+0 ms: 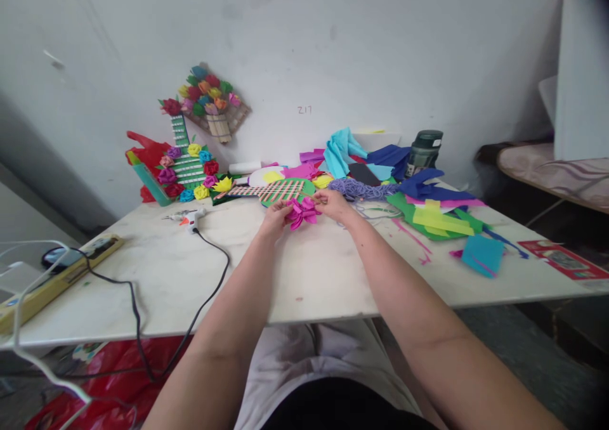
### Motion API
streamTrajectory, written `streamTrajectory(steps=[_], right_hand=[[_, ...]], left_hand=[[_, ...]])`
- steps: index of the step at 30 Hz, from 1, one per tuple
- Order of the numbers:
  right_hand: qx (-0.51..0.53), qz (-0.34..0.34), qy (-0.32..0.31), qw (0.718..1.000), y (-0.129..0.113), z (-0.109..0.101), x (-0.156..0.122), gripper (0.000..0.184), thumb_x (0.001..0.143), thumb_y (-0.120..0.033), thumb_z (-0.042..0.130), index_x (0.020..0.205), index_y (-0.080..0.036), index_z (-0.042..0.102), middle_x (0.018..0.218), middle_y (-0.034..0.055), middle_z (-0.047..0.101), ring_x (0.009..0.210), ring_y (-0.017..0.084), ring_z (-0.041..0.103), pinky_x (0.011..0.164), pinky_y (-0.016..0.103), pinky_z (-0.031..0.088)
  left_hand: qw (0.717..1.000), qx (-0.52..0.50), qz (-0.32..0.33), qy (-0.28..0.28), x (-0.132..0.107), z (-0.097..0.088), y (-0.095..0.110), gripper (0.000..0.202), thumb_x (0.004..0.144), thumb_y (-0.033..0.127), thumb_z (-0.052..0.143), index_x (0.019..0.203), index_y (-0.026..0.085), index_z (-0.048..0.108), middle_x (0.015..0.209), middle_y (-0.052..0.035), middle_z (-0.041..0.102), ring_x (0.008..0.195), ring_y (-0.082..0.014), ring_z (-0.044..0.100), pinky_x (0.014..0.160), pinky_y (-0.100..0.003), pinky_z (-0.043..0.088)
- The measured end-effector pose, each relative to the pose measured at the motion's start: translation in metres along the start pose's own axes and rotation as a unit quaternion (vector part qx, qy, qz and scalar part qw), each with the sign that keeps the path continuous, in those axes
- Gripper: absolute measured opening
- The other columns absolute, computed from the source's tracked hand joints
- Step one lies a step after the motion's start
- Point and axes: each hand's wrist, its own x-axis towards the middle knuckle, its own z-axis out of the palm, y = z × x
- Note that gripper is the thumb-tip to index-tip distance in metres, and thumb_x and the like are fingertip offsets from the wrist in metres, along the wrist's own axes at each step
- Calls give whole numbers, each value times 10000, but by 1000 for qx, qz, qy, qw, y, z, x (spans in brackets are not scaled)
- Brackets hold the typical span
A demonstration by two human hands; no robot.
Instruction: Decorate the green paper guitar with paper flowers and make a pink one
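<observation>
A bright pink paper flower is held between my two hands, just above the white table. My left hand pinches its left edge. On the other side, my right hand has its fingertips closed on the right petals. Directly behind the flower lies a guitar-shaped green piece with crossed sticks on its face and a long neck pointing left. Purple yarn is heaped just beyond my right hand.
A white glue gun lies at left, its black cord running over the front edge to a yellow power strip. A flower-trimmed guitar leans on the wall. Coloured paper and a dark bottle occupy the right.
</observation>
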Motion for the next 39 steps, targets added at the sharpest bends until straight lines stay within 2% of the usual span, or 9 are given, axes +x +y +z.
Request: streamTrajectory(steps=[4, 8, 10, 17, 21, 27, 33, 39], right_hand=[[18, -9, -28, 999, -5, -2, -2, 216, 645, -113, 559, 822, -151, 675, 807, 28, 693, 786, 155, 629, 727, 264, 475], [-42, -3, 45, 998, -6, -5, -1, 148, 686, -199, 585, 786, -158, 685, 786, 24, 689, 781, 169, 609, 756, 287, 459], [-64, -6, 62, 996, -6, -6, -1, 155, 695, -231, 598, 797, -162, 692, 810, 26, 686, 790, 177, 605, 753, 292, 455], [-80, -45, 26, 995, -14, -4, -4, 180, 701, -251, 631, 851, -197, 713, 900, 29, 679, 826, 166, 595, 763, 271, 440], [-96, -52, 15, 994, -20, -3, -6, 159, 728, -272, 608, 809, -179, 708, 848, 35, 678, 795, 156, 583, 718, 248, 416], [-135, -3, 15, 991, -26, -1, -9, 197, 719, -328, 604, 711, -147, 682, 667, 13, 634, 612, 119, 490, 565, 231, 320], [-117, 37, -5, 992, -27, -2, -9, 131, 669, -222, 595, 715, -147, 693, 626, -5, 621, 563, 102, 457, 534, 219, 299], [-72, 50, -7, 996, -25, -2, -9, 137, 656, -226, 585, 683, -130, 679, 571, -15, 569, 558, 100, 446, 519, 213, 302]], left_hand=[[1000, 19, 19, 10, 1, -2, 0, 388, 471, 263, 796, 719, 151, 520, 500, 47, 568, 415, -71, 479, 427, -188, 373], [999, 36, 36, -9, 0, -1, 1, 377, 485, 275, 798, 704, 149, 519, 483, 51, 559, 417, -72, 487, 450, -195, 392], [998, 44, 42, -28, 0, 0, 1, 350, 505, 263, 794, 705, 140, 535, 495, 41, 567, 425, -70, 491, 456, -192, 390], [994, 80, 36, -62, -1, 2, 1, 302, 547, 232, 787, 706, 127, 554, 526, 26, 573, 443, -74, 506, 475, -195, 392], [991, 97, 45, -75, -2, 4, 1, 347, 532, 286, 799, 723, 130, 556, 551, 16, 591, 445, -82, 507, 475, -204, 391], [987, 114, 41, -108, -2, 6, 0, 401, 527, 326, 799, 775, 125, 558, 482, 28, 559, 411, -80, 476, 447, -198, 354], [986, 122, 26, -112, -4, 8, 1, 405, 518, 325, 808, 781, 132, 567, 498, 18, 584, 424, -85, 493, 456, -201, 363], [988, 113, 25, -105, -5, 7, 2, 364, 576, 306, 786, 821, 126, 586, 474, 38, 529, 401, -66, 450, 415, -179, 301]])
